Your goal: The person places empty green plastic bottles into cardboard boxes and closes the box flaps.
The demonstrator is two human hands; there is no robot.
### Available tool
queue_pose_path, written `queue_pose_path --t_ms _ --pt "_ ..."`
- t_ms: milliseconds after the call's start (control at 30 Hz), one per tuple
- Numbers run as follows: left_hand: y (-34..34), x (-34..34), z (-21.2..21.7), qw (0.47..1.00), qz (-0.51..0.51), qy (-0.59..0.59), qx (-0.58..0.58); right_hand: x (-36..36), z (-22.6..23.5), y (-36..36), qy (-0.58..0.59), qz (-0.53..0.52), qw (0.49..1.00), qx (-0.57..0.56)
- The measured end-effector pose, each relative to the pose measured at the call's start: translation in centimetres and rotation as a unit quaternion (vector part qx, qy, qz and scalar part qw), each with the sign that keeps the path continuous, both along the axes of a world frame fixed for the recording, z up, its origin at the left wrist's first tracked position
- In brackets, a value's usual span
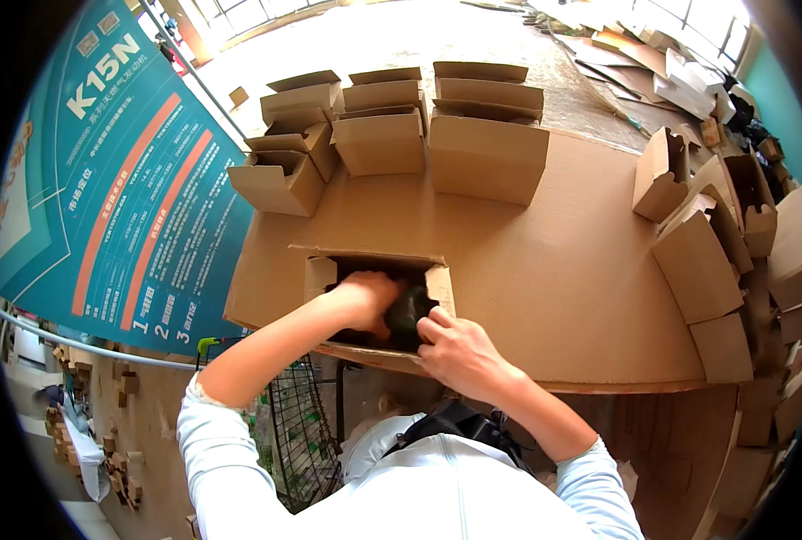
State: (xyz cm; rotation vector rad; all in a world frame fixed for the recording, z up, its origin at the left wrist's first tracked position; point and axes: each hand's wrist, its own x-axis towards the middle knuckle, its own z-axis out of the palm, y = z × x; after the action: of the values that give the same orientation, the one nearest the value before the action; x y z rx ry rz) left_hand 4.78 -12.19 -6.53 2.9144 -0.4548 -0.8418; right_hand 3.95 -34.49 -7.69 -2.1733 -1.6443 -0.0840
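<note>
- Left hand (371, 301) is inside an open box, fingers bent downward beside a dark thing; whether they grip it I cannot tell.
- Right hand (455, 351) has its fingers curled at the box's near right corner; how firmly they hold anything there I cannot tell. Both forearms are bare below pushed-up pale sleeves (230, 459).
- Under the box is a big table (590, 270) with a brown cardboard top.
- Left of the table, a tall teal banner (149, 189) with orange bars leans at a slant.
- Beyond the table's far right corner, flattened cardboard (630, 63) lies in a loose heap on the floor.
- Below the table's near left edge is a black wire cart (300, 427).
- Along the table's far left part, open boxes (378, 144) stand close together in rows; more boxes (699, 256) crowd the right end.
- The box in use (443, 286) sits at the table's near edge, its top open.
- Smallest is the dark thing (409, 310), inside that box between the two hands, shiny and greenish, partly hidden.
</note>
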Motion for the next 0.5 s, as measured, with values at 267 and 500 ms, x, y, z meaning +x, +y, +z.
queue_pose_path --t_ms 267,500 --pt "0.2 2.9 -12.0 0.984 -0.126 -0.112 0.057 0.2 -0.6 0.4 -0.010 -0.003 1.000 0.025" --pt "0.4 2.6 -8.4 0.992 -0.092 0.038 0.077 0.9 0.1 0.6 0.016 0.002 1.000 0.004"
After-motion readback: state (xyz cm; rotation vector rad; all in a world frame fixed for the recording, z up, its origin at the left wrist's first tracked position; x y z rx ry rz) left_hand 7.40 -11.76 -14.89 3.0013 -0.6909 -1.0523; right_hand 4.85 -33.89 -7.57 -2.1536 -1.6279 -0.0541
